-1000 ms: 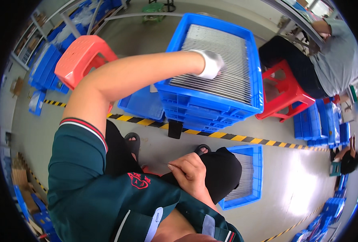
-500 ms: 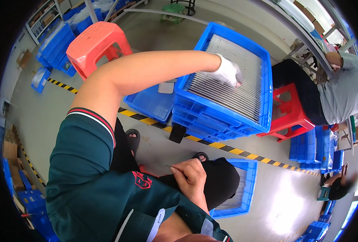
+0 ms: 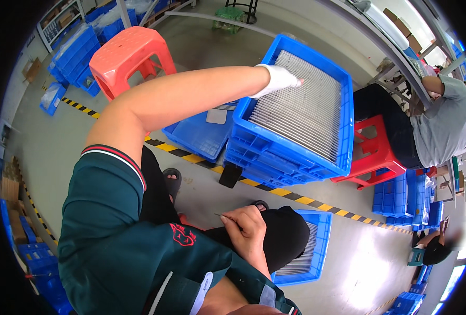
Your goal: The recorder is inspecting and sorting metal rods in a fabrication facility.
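Note:
My left hand point(image 3: 281, 80), in a white glove with bare fingertips, rests over several rows of thin silvery rods point(image 3: 301, 115) that fill a blue crate point(image 3: 289, 149). Its fingertips touch the rods near the middle of the far half; the back of the hand hides most of the fingers. By my knee, my right hand point(image 3: 247, 231) is bare and closed. Between thumb and forefinger it pinches a thin, short pin-like piece point(image 3: 218, 214), whose tip alone sticks out.
The crate tops a stack of blue crates. Left of it stands a low blue bin point(image 3: 201, 137); a red stool point(image 3: 133, 58) is behind. Another blue crate with rods point(image 3: 321, 247) sits beside my right knee. A seated co-worker point(image 3: 443, 118) is at the right.
My left hand has moved left and slightly away from me over the rods, its forearm drawing back. My right hand stays in nearly the same place, still pinching the thin piece.

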Motion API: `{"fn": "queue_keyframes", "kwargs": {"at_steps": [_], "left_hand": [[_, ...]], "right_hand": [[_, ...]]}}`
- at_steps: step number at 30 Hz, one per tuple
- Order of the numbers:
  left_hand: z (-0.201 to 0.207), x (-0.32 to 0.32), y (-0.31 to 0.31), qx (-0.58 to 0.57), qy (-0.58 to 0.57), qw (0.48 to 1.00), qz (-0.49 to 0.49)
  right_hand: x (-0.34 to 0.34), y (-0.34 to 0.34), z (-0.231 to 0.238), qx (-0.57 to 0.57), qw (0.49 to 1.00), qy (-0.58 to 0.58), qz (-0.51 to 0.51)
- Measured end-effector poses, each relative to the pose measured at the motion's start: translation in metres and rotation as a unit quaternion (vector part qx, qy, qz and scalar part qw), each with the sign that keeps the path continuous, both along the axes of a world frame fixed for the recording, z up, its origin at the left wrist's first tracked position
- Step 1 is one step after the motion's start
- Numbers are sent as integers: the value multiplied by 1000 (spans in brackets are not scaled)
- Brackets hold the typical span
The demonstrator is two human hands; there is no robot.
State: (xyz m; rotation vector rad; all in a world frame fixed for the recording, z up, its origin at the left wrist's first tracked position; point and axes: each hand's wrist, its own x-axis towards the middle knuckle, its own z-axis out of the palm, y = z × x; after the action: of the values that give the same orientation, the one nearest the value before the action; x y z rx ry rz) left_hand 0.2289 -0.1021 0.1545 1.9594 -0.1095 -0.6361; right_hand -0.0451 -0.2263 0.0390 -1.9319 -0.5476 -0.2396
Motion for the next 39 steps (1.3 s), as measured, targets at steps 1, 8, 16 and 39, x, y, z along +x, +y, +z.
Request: {"fn": "queue_keyframes", "kwargs": {"at_steps": [1,8,16,39], "left_hand": [[-2,0,2,-27,8,1000,13],[6,-3,2,-19,-9,999,26],[7,42,72,-113,-426,886,143],[-427,155,193,443,-183,877,-4]], "right_hand": [[-1,1,0,3,1000,-1,1],[-2,3,-1,-17,1000,19,3],[3,13,-7,-49,995,89,-8],[60,32,-45,-262,911,311,-71]]}}
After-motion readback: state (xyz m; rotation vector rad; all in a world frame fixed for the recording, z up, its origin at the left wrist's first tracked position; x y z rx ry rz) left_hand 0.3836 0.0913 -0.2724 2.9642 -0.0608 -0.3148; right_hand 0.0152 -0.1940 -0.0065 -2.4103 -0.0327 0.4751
